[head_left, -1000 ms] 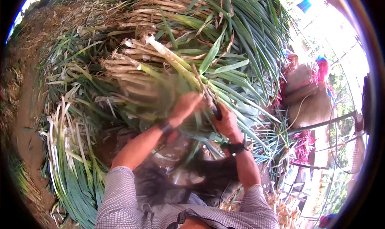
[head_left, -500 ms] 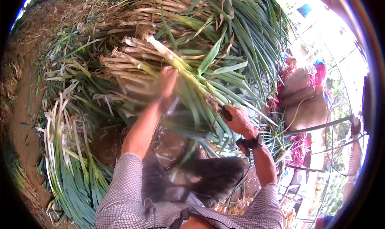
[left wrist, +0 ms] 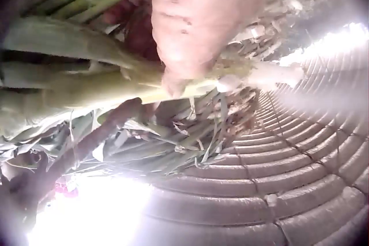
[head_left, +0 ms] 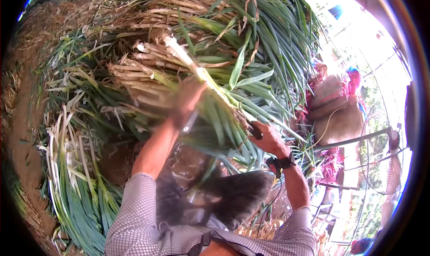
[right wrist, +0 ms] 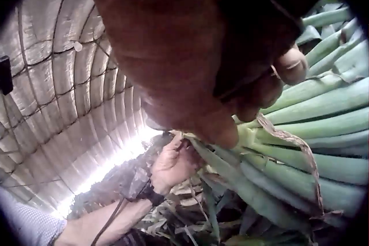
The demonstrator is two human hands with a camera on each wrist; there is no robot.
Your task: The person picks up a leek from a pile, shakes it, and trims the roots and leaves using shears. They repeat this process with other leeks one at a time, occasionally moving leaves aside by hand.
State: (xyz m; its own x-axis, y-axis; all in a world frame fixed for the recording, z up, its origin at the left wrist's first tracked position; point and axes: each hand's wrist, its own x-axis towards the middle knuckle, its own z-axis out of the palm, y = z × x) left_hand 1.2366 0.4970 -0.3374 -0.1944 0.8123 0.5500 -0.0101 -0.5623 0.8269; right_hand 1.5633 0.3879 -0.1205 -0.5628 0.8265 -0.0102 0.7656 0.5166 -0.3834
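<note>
My left hand, blurred in the head view, grips a thick green onion just below its white root end. The left wrist view shows the fingers curled over the pale stalk. Lower right along the leaves, my right hand holds a dark-handled tool with a brown, rusty-looking end. That brown end lies against the stalk in the left wrist view. In the right wrist view, fanned green leaves spread beside the curled fingers; the tool is hidden there.
Heaped green onions cover the ground ahead, roots toward the left. A stripped white-stemmed bunch lies at left on bare soil. Filled sacks and a metal bar stand at right. The person's dark-clothed knees are close below.
Both hands were close together at mid-leaf. My left hand has moved up and left to the stalk, then slightly right; my right hand has shifted down and right with the tool.
</note>
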